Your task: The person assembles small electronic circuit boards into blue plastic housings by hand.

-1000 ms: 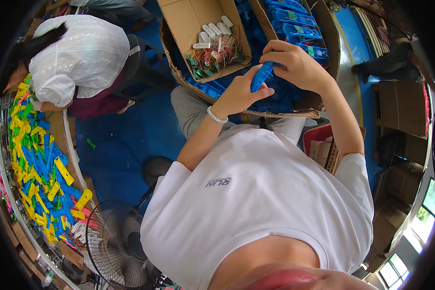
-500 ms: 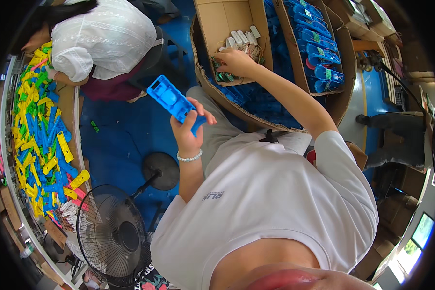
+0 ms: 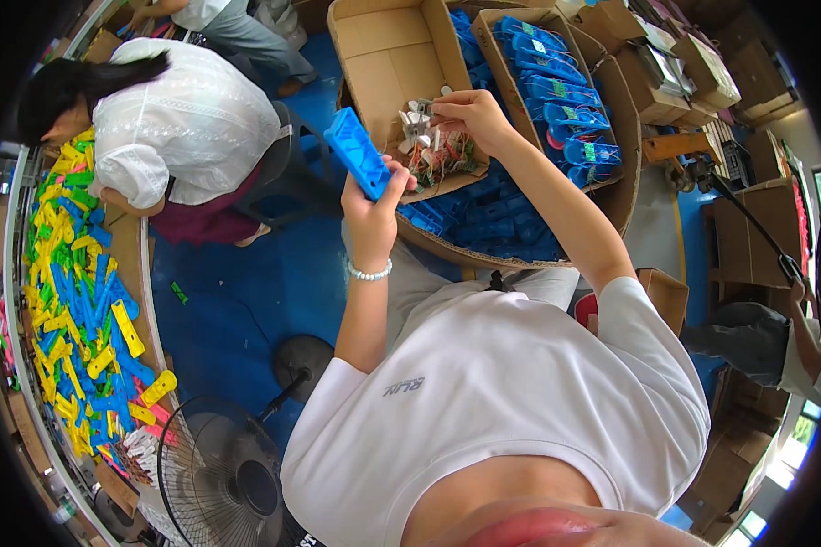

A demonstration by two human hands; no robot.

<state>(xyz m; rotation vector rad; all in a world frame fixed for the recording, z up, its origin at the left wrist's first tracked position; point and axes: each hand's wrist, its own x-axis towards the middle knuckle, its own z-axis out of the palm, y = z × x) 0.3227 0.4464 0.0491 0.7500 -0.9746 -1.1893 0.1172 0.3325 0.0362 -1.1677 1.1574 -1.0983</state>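
Note:
My left hand (image 3: 374, 205) is wrapped round the lower end of a blue plastic casing (image 3: 356, 153), long and hollow, held tilted above my lap. Over an open cardboard box (image 3: 392, 55), my right hand (image 3: 476, 118) pinches a small white and silvery part (image 3: 420, 120) with thin wires. That part hangs just above a pile of wired pieces (image 3: 442, 164) at the near end of the box. My fingertips partly hide its shape. The casing's near end is covered by my left fingers.
Beside the box, another carton (image 3: 602, 100) holds rows of blue casings with green boards. More blue casings (image 3: 493, 214) lie underneath in a large carton. To my left stand a black fan (image 3: 246, 479), a seated person (image 3: 187, 114) and a table heaped with coloured plastic parts (image 3: 91, 292).
My right hand has lifted from the pile, now pinching a small wired part. My left hand has brought the casing closer to the box and turned it more upright.

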